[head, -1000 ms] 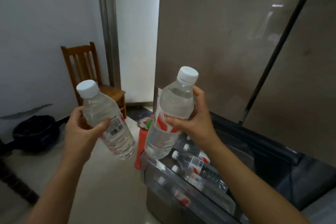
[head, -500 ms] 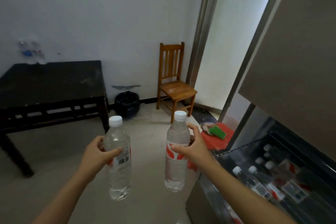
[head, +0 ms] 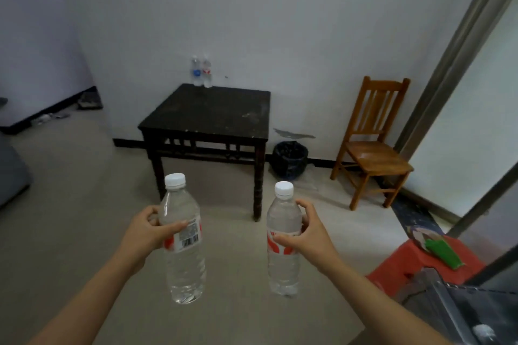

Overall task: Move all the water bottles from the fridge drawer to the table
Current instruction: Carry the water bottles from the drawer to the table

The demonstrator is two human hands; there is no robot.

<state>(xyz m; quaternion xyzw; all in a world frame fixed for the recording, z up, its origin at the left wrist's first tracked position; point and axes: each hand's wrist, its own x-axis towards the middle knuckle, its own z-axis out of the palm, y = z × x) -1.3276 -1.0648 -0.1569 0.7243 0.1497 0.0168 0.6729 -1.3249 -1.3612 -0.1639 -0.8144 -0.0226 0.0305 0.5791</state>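
at the lower right of the view the fridge drawer shows only a clear front rim and a dark inside; a white blob low in it is too blurred to make out. just beyond it a red stool stands on the floor with a green object lying on top.

both arms reach forward over the floor. the left hand has fingers and thumb wrapped round the upper body of the left bottle, at the top of its red and white barcode label. the right hand grips the right bottle near its shoulder, thumb across the front and fingers curled behind. both bottles are upright, capped in white and held in the air, side by side and apart from each other.

farther off, a dark wooden desk stands against the white wall. two more water bottles stand upright on its far edge, towards the far left corner, right beside each other; one has a blue mark and the other a red one. right of the desk a black bin sits on the floor by the wall, and past that a wooden chair stands beside a door frame.
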